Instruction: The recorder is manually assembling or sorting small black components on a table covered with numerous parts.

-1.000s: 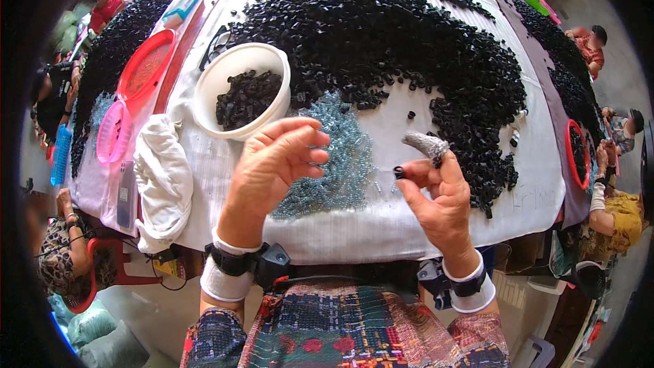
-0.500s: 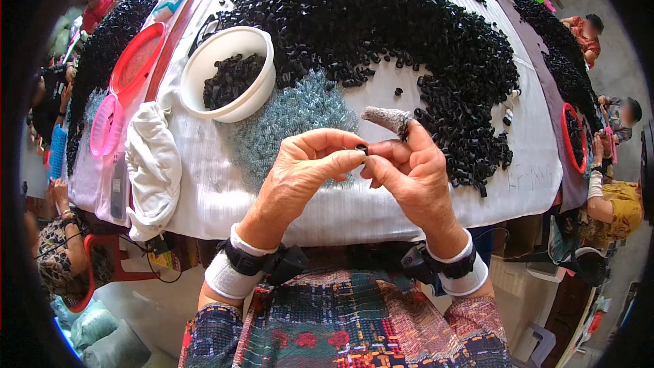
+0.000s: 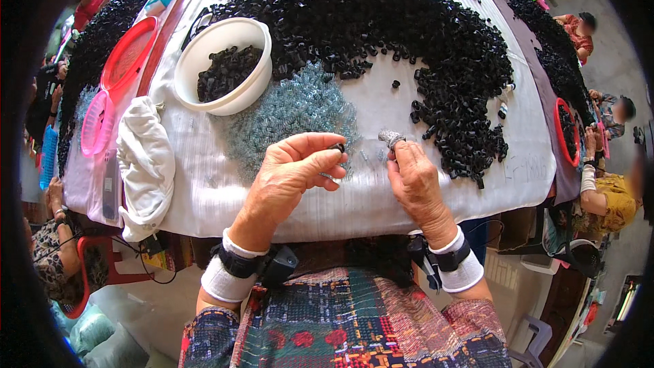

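head view: left hand (image 3: 296, 167) pinches a small black plastic piece (image 3: 338, 148).

left hand (image 3: 293, 170) pinching black piece (image 3: 338, 148); white bowl (image 3: 223, 65)

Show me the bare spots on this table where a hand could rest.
Bare white cloth lies between the clear-spring pile and the black-piece arc. The near edge, between crumpled rag and left hand, is free. Elsewhere the black pieces and white bowl crowd it.

White bowl (image 3: 204, 61), black pieces (image 3: 381, 20)
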Motion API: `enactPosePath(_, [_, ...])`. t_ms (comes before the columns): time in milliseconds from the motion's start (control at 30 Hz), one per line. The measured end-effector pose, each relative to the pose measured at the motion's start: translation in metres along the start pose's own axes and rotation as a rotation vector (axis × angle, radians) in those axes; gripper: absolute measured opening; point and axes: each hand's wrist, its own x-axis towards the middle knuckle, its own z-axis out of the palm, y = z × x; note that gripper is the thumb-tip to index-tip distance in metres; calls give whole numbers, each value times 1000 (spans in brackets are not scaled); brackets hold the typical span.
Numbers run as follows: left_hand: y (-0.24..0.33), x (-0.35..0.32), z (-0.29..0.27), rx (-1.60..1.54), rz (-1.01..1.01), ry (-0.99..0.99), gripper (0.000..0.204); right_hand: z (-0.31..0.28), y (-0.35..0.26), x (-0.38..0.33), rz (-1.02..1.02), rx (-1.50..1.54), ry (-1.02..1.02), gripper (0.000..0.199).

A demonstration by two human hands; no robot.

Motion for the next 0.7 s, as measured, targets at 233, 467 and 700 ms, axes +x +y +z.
enactPosePath(233, [-5, -2, 12, 164, 37, -24, 18, -14, -16, 4, 34, 207, 126, 22])
enactPosePath(467, [-10, 1, 20, 264, 146, -55, 18, -47, -53, 26, -153, 191, 95, 29])
enactPosePath(700, [-18, 2, 20, 532, 403, 23, 18, -47, -55, 30, -263, 68, 20, 29])
